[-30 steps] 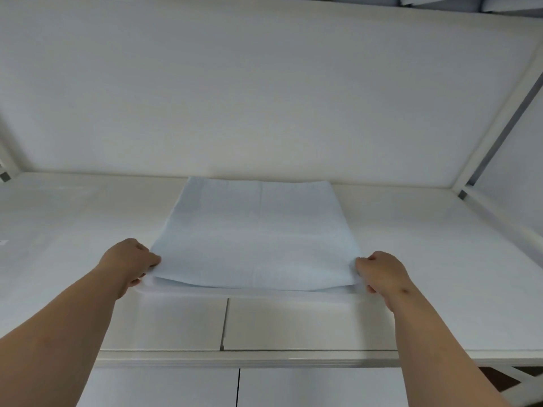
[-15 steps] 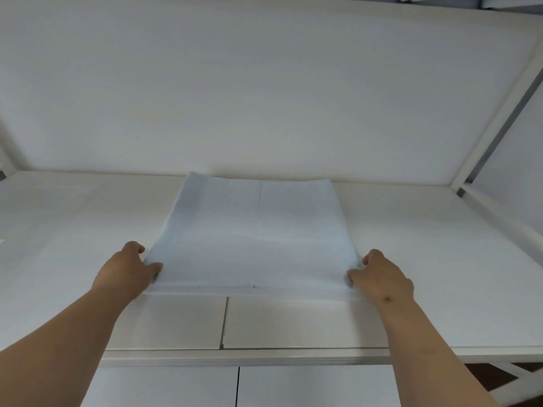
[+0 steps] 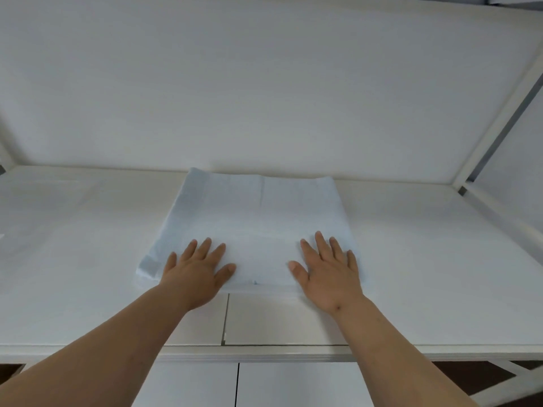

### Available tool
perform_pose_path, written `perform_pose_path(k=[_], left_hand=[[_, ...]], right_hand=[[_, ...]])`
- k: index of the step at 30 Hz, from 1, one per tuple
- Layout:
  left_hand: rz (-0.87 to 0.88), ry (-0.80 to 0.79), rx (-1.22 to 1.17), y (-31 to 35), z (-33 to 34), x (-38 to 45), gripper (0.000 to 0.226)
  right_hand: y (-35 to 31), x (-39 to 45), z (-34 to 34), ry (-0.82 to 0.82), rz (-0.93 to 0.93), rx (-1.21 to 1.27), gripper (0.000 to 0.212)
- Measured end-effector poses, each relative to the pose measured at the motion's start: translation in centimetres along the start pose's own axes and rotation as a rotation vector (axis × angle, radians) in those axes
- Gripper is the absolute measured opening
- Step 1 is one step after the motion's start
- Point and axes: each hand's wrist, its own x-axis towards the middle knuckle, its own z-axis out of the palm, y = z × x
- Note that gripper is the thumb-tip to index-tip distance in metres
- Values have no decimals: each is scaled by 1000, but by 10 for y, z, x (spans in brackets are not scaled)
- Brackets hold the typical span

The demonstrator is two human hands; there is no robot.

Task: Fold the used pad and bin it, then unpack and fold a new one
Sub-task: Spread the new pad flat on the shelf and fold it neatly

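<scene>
From the head view, a pale blue pad lies flat mid-tabletop, its far edge touching the back panel. The left hand and right hand press its near edge, palms flat, fingers spread, gripping nothing. Bare tabletop stretches either side.

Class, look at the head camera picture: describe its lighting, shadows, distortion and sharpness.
Head view: soft, even light, no glare; only faint shadows under the left hand and right hand on the pale blue pad; wide-angle lens splays the frame post outward; white table looks washed out, low in contrast; focus is fairly sharp throughout.
</scene>
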Motion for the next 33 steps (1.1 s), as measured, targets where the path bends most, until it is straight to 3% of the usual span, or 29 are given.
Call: perform_pose_path(k=[10,13,18,24,33], left_hand=[[-92,-154,1,4,-7,-1,118],[-107,-166,-4,5,-9,0,105],[-10,43,10,30,-17,2,76],[-12,-119,15,40,-4,7,97],[-33,-206,29,41,-4,8,96]], right_hand=[[4,8,4,-168,51,-58,77],[1,10,1,-167,75,-51,76],[-22,7,-1,97,40,6,66],[-27,7,13,-89,83,-19,90],[-26,11,11,-178,92,-48,92]])
